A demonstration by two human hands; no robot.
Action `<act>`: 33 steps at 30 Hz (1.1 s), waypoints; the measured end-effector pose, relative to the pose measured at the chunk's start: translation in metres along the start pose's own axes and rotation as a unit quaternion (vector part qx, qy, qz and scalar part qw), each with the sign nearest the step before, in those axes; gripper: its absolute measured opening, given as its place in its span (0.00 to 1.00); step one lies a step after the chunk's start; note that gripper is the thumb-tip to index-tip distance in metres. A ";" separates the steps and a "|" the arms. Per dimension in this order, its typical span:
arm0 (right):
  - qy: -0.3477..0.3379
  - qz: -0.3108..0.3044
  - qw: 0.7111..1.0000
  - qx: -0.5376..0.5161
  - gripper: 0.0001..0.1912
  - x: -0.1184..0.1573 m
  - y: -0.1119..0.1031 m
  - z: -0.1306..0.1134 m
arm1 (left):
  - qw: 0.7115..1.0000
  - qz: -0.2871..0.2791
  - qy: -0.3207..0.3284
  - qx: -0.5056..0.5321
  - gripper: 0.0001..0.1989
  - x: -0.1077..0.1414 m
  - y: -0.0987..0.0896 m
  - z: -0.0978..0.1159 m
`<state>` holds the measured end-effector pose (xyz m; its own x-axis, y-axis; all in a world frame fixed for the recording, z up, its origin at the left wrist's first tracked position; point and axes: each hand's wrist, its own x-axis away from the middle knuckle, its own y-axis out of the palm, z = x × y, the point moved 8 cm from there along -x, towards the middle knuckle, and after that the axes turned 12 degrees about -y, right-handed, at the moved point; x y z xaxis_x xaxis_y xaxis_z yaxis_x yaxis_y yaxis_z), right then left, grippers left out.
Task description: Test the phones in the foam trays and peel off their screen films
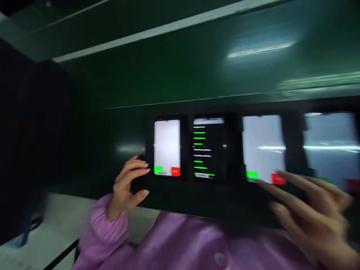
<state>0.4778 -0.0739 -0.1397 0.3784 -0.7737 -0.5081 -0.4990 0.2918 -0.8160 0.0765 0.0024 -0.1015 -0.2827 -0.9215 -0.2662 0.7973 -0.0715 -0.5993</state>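
Several phones lie face up in a row in a dark holder [187, 144]. My left hand [128, 183] is at the holder's left end, its fingers apart and curved beside a dark edge, with nothing seen in it. Nearest to it is a phone with a white screen [167, 146]. Lines of green and white text show on the black-screened phone [208, 153]. My right hand [315, 213], blurred, has its fingers spread over the lower edge of another white-screened phone [263, 146]. Two fingertips lie close to its green and red buttons; whether they touch is unclear.
Farther right is another lit phone [332, 142], smeared and partly behind my right hand. The dark green table [168, 82] has a pale strip [157, 33] across its far part and reflects lamp light. A dark shape [30, 131] stands at the left.
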 end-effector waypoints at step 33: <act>0.118 0.033 0.979 0.164 0.15 -0.044 -0.038 0.074 | 0.933 0.040 -0.124 -0.337 0.25 -0.058 0.098 0.034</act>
<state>0.5378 -0.0092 -0.1062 0.1428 -0.8440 -0.5170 -0.2240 0.4812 -0.8475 0.1898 0.0361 -0.1190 -0.0382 -0.9793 -0.1986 0.2716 0.1811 -0.9452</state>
